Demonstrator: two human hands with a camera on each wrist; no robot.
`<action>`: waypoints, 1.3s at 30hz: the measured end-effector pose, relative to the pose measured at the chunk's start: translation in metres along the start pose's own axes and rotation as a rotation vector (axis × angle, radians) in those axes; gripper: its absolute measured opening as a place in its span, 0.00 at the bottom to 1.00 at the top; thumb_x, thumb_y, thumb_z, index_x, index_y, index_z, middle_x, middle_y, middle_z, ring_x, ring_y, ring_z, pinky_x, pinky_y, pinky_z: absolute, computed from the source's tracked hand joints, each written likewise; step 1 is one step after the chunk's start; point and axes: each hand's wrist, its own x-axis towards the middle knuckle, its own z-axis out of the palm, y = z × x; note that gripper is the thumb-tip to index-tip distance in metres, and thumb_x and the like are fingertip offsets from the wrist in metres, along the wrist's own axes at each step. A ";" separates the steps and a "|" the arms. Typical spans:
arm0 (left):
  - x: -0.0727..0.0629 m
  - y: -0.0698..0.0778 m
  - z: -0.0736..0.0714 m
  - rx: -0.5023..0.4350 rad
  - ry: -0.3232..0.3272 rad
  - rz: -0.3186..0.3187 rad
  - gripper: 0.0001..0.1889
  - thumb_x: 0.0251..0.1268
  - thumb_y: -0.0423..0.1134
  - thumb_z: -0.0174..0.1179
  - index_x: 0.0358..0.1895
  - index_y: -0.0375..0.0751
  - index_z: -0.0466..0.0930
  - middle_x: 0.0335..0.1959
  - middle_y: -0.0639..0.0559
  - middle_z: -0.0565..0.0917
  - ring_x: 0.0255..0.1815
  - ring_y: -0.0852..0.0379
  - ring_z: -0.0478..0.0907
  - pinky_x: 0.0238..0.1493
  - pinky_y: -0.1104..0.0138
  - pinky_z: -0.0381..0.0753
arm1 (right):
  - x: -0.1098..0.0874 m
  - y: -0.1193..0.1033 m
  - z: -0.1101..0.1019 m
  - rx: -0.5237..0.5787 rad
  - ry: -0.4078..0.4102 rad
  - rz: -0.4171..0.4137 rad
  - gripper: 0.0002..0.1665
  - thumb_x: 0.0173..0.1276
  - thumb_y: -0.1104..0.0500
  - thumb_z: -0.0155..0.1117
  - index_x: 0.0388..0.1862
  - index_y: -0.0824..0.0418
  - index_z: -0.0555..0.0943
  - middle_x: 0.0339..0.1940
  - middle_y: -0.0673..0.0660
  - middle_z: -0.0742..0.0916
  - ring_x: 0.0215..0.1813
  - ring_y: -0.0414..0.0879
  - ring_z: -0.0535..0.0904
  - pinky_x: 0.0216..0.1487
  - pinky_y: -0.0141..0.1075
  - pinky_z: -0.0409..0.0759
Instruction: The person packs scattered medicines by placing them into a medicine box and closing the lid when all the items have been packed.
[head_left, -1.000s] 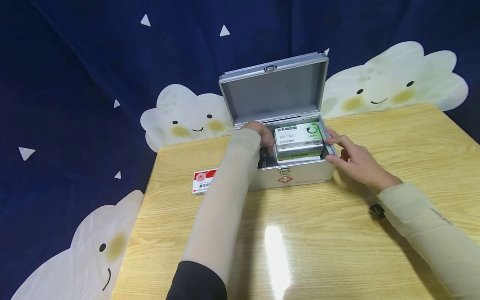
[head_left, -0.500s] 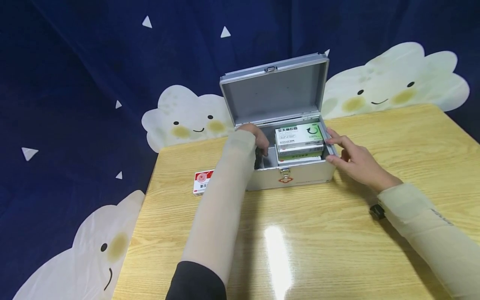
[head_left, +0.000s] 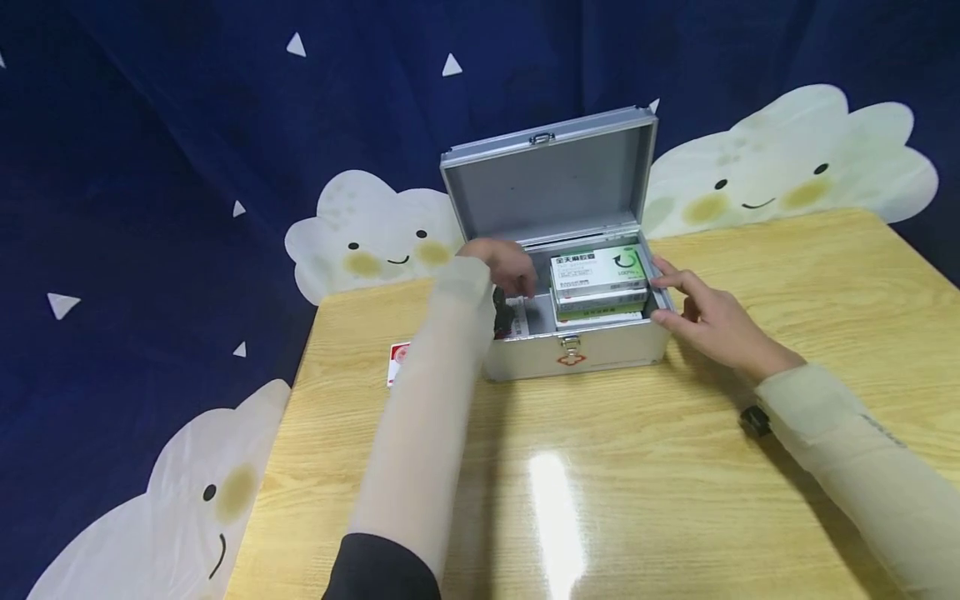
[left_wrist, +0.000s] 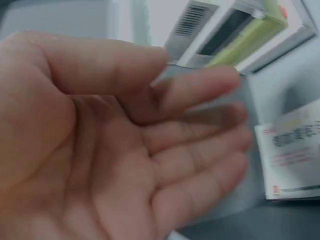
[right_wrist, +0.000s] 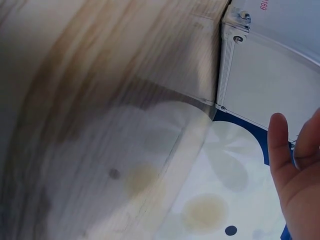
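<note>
An open silver first-aid box (head_left: 525,361) stands on the table. Inside at its right lies a stack of medicine boxes (head_left: 600,271), the top one white and green. My left hand (head_left: 510,265) is inside the left part of the first-aid box. In the left wrist view its palm faces the camera, fingers loosely bent, nothing in it. Near its fingertips lies a white medicine box (left_wrist: 295,155) with dark print. My right hand (head_left: 708,325) holds the first-aid box's right rim, thumb near the front corner. In the right wrist view, fingers (right_wrist: 278,132) show beside its side wall.
The raised lid (head_left: 551,183) leans back towards the blue cloth. A red and white medicine box (head_left: 396,363) lies on the table to the left, mostly hidden by my left forearm. Wood-grain table (head_left: 660,475) surrounds the first-aid box.
My left hand has moved leftward within the first-aid box, and the white medicine box below it shows more. The left forearm now covers more of the red and white box. The right hand stays put.
</note>
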 end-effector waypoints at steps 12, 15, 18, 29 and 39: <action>-0.051 0.019 0.003 -0.047 0.144 0.137 0.17 0.73 0.39 0.50 0.21 0.45 0.65 0.16 0.58 0.61 0.21 0.59 0.57 0.41 0.66 0.71 | 0.004 0.009 -0.006 -0.035 -0.022 -0.029 0.26 0.73 0.50 0.62 0.67 0.52 0.71 0.81 0.47 0.64 0.24 0.38 0.66 0.26 0.32 0.66; -0.068 0.019 0.011 0.065 0.234 0.166 0.13 0.74 0.42 0.49 0.33 0.43 0.80 0.29 0.56 0.79 0.34 0.59 0.73 0.56 0.64 0.74 | 0.002 0.010 -0.008 -0.047 -0.032 -0.015 0.26 0.73 0.50 0.61 0.67 0.52 0.71 0.80 0.49 0.65 0.25 0.38 0.66 0.26 0.32 0.66; -0.086 0.019 0.019 0.151 0.337 0.221 0.18 0.76 0.46 0.47 0.56 0.45 0.82 0.56 0.53 0.82 0.59 0.57 0.76 0.68 0.62 0.71 | 0.000 0.012 -0.013 -0.049 -0.040 0.007 0.26 0.73 0.49 0.61 0.67 0.52 0.71 0.80 0.48 0.64 0.27 0.38 0.66 0.27 0.32 0.65; -0.130 -0.018 0.064 -0.059 0.681 0.480 0.15 0.74 0.40 0.50 0.55 0.44 0.84 0.51 0.52 0.86 0.45 0.57 0.79 0.54 0.64 0.78 | 0.001 0.018 -0.021 -0.046 -0.045 0.037 0.28 0.72 0.48 0.62 0.68 0.51 0.70 0.81 0.45 0.62 0.26 0.39 0.66 0.26 0.33 0.65; -0.114 -0.080 0.094 -0.319 0.836 0.429 0.13 0.74 0.37 0.52 0.54 0.43 0.82 0.50 0.46 0.87 0.46 0.49 0.85 0.52 0.58 0.82 | -0.003 0.022 -0.023 -0.021 -0.062 0.039 0.27 0.72 0.50 0.62 0.68 0.51 0.71 0.81 0.42 0.60 0.25 0.40 0.65 0.27 0.33 0.64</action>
